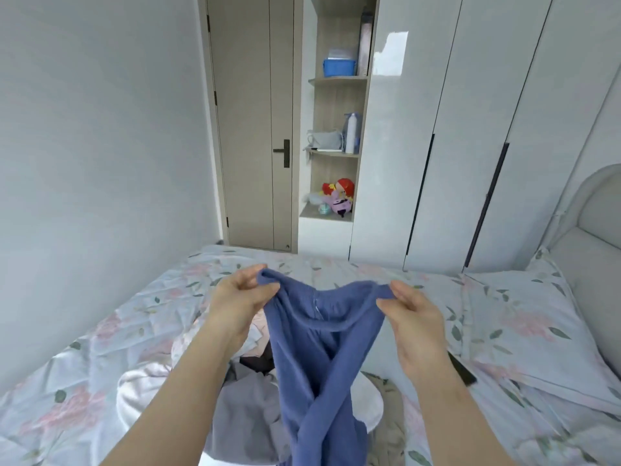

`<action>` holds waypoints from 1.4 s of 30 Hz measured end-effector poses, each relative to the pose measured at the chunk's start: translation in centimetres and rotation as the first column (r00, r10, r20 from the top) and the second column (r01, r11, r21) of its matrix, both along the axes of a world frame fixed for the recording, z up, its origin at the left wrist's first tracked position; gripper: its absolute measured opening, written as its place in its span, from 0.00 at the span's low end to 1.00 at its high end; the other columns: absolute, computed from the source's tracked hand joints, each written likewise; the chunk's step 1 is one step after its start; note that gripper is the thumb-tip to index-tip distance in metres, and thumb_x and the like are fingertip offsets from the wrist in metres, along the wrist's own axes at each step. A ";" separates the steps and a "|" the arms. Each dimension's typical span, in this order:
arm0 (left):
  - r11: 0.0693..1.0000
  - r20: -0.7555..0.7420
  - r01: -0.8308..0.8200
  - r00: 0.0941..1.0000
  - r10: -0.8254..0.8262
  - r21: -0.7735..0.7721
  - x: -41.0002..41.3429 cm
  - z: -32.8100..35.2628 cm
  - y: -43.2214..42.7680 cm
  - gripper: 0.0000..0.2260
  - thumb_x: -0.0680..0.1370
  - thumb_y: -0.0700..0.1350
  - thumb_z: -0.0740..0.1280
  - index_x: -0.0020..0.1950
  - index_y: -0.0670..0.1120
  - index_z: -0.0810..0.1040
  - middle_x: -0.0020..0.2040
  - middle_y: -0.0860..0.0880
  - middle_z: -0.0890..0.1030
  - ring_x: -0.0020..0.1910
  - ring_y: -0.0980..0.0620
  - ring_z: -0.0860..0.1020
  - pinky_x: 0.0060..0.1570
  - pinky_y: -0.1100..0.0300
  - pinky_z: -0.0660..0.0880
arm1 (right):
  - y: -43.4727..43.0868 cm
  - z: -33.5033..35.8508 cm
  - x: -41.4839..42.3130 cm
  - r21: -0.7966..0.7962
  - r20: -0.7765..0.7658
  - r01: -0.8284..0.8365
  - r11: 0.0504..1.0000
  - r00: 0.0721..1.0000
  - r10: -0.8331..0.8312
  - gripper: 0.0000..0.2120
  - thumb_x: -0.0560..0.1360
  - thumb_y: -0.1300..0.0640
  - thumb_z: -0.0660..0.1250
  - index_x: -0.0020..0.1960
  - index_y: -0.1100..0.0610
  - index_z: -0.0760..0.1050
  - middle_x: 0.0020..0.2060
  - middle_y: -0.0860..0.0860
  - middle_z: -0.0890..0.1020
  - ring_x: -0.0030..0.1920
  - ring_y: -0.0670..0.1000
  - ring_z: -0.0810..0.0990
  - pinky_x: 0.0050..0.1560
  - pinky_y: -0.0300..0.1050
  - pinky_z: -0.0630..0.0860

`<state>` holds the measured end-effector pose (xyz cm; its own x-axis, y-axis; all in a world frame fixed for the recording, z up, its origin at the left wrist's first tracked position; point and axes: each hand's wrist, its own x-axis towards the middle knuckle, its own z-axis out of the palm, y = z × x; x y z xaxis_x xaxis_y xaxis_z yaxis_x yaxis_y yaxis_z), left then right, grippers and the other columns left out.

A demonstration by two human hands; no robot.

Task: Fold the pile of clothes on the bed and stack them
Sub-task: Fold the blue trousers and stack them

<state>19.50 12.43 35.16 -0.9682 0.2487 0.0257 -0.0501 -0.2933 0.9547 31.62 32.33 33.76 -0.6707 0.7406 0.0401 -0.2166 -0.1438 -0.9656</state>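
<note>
Floral bed [100,348]; blue trousers [319,358] hang vertical, waistband up, both hands pinching.

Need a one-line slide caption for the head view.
Left hand and right hand pinch the blue pants by the waistband above the clothes pile on the bed.

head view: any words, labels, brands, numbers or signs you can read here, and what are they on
No text here can be read.
Label on the white bottle: too blurred.
Print on the tall packet: too blurred.
The small white tag inside the waistband of the blue garment: too small to read.
</note>
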 end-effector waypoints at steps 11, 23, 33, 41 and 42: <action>0.361 -0.224 -0.132 0.948 -0.225 -0.923 0.9 -12.5 -4.7 0.15 0.77 0.44 0.66 0.32 0.52 0.66 0.31 0.53 0.71 0.37 0.49 0.73 0.31 0.66 0.62 | -0.6 -11.7 4.9 0.507 0.717 -0.291 0.811 0.664 -0.211 0.07 0.78 0.63 0.61 0.46 0.64 0.76 0.40 0.60 0.78 0.39 0.54 0.72 0.39 0.43 0.66; 0.965 0.459 0.137 0.859 -0.229 0.224 0.2 -5.6 -1.9 0.15 0.81 0.54 0.57 0.64 0.48 0.70 0.69 0.42 0.71 0.55 0.38 0.77 0.43 0.37 0.75 | -0.2 -5.0 1.2 -0.505 -0.083 -0.180 0.844 0.984 0.160 0.07 0.82 0.50 0.54 0.52 0.45 0.70 0.59 0.51 0.72 0.60 0.62 0.75 0.54 0.63 0.73; 0.730 -0.038 0.281 0.943 -0.330 0.623 -1.0 10.8 2.7 0.24 0.81 0.59 0.52 0.69 0.45 0.69 0.61 0.42 0.79 0.58 0.41 0.79 0.50 0.40 0.78 | 0.2 12.8 -2.6 -0.169 -0.676 -0.231 0.958 0.735 0.058 0.08 0.83 0.53 0.54 0.47 0.52 0.69 0.34 0.49 0.72 0.60 0.56 0.78 0.67 0.50 0.69; 0.535 -0.407 0.494 0.869 -0.281 0.686 2.3 22.8 3.0 0.23 0.81 0.58 0.52 0.68 0.45 0.70 0.65 0.41 0.75 0.60 0.40 0.77 0.53 0.40 0.77 | -0.9 24.9 -0.5 0.105 -0.881 -0.229 0.968 0.430 0.198 0.08 0.83 0.55 0.51 0.48 0.55 0.66 0.44 0.51 0.77 0.62 0.57 0.77 0.66 0.50 0.71; 0.529 -0.438 0.511 0.858 -0.269 0.678 2.6 23.6 2.9 0.23 0.81 0.58 0.52 0.69 0.46 0.68 0.66 0.41 0.73 0.60 0.39 0.77 0.54 0.40 0.76 | -0.9 25.6 -0.2 0.136 -0.884 -0.217 0.967 0.414 0.217 0.08 0.83 0.55 0.51 0.48 0.55 0.66 0.46 0.51 0.78 0.61 0.57 0.78 0.66 0.49 0.72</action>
